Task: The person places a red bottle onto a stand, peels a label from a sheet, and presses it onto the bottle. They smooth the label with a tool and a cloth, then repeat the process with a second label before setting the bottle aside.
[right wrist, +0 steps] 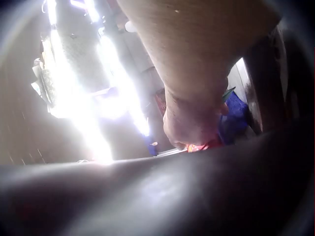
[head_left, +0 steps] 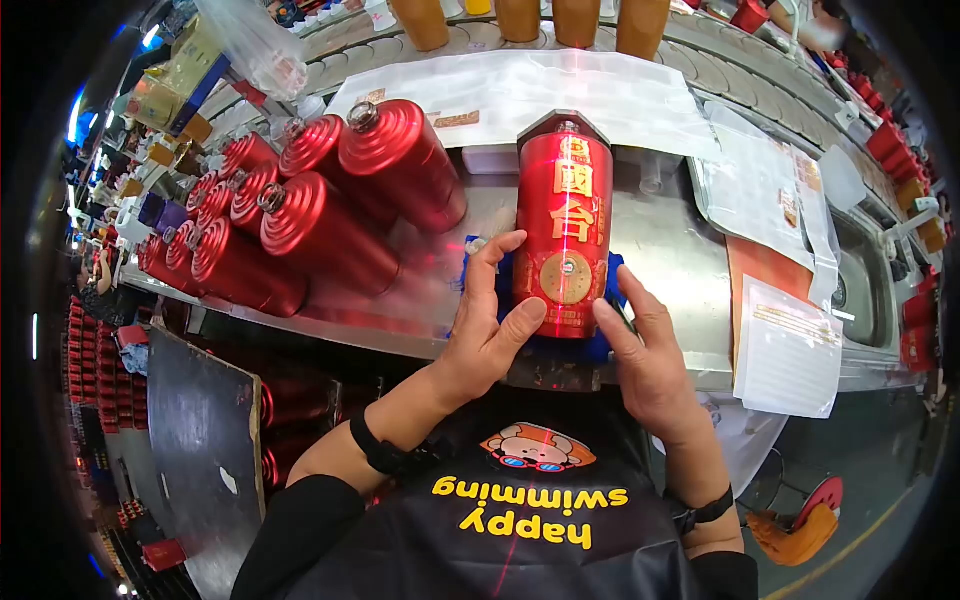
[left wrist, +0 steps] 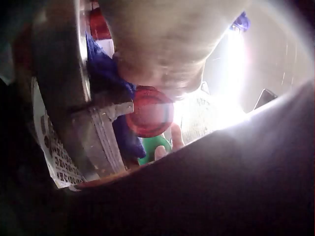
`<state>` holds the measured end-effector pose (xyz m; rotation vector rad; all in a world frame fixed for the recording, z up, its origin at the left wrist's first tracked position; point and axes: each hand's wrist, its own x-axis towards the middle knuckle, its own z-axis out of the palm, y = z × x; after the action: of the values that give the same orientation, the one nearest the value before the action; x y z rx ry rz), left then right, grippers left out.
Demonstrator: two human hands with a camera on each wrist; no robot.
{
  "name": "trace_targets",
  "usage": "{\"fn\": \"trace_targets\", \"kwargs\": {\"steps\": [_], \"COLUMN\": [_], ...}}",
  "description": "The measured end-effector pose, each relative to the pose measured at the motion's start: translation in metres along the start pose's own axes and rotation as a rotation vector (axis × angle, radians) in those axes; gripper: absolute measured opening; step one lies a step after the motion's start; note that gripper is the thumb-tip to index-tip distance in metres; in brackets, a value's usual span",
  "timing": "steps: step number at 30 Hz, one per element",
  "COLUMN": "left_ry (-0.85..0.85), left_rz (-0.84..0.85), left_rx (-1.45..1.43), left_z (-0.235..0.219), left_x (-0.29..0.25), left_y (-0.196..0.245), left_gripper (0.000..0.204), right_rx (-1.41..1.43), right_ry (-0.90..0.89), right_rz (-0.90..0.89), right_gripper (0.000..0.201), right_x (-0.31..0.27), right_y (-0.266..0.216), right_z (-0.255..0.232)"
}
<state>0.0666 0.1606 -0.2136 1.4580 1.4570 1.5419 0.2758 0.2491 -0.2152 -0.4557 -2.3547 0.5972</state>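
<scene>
A red bottle with gold characters and a round gold label lies on a blue cloth at the table's near edge, its neck against a dark angular piece. My left hand touches its left side, thumb near the base, fingers relaxed. On the other side my right hand has its thumb at the bottle's lower edge and its fingers loosely extended; a thin dark green item shows between them. In the left wrist view the bottle's round red base shows beyond the left hand. The right wrist view shows the right hand beside the blue cloth.
Several plain red bottles stand at the left of the metal table. White sheets lie along the back, before a conveyor carrying brown containers. At the right are a paper stack and a sink.
</scene>
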Motion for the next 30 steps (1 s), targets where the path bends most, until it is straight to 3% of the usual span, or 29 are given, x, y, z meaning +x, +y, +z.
{"fn": "trace_targets", "kwargs": {"steps": [5,8,9,11,12,15,17,20,21,23,25,27,30], "left_ry": [0.062,0.051,0.044,-0.160,-0.149,-0.032,0.015,0.068,0.068,0.063,0.011,-0.003,0.014], "left_rz": [0.028,0.432,0.534,0.600,0.616,0.631,0.573,0.532,0.505,0.456,0.441,0.470,0.384], "left_rx": [-0.073,0.532,0.534,0.793,0.862,0.857,0.785,0.754,0.744,0.725,0.754,0.738,0.586], "left_z": [0.001,-0.010,-0.006,0.001,0.005,-0.001,-0.002,-0.005,-0.005,-0.003,-0.004,-0.006,-0.010], "left_x": [-0.001,-0.003,0.000,0.000,-0.001,-0.001,-0.004,-0.007,-0.007,-0.002,0.002,0.006,-0.001], "left_y": [-0.001,0.007,0.014,0.029,0.025,0.012,0.007,0.004,0.005,0.011,0.014,0.004,-0.011], "left_gripper": [0.067,0.064,0.060,0.058,0.059,0.059,0.066,0.080,0.082,0.087,0.097,0.101,0.103], "right_rx": [-0.038,-0.020,-0.017,0.055,0.126,0.236,0.187,0.265,0.202,0.216,0.492,0.582,0.710], "right_ry": [-0.022,0.013,0.042,0.124,0.178,0.239,0.099,0.064,0.244,0.277,0.243,0.297,0.404], "right_rz": [-0.030,-0.026,-0.021,0.045,0.103,0.282,0.153,0.340,0.317,0.302,0.334,0.473,0.615], "right_gripper": [0.067,0.063,0.060,0.055,0.054,0.039,0.029,0.024,0.025,0.025,0.024,0.023,0.024], "right_x": [0.001,0.001,0.001,0.002,0.002,0.018,0.042,0.066,0.072,0.071,0.060,0.051,0.035], "right_y": [-0.003,0.000,0.001,0.000,-0.001,-0.017,-0.016,-0.005,0.002,-0.003,-0.006,-0.008,0.003], "right_z": [-0.003,-0.008,-0.010,-0.011,-0.010,-0.025,-0.037,-0.028,-0.021,-0.024,-0.016,-0.017,-0.016]}}
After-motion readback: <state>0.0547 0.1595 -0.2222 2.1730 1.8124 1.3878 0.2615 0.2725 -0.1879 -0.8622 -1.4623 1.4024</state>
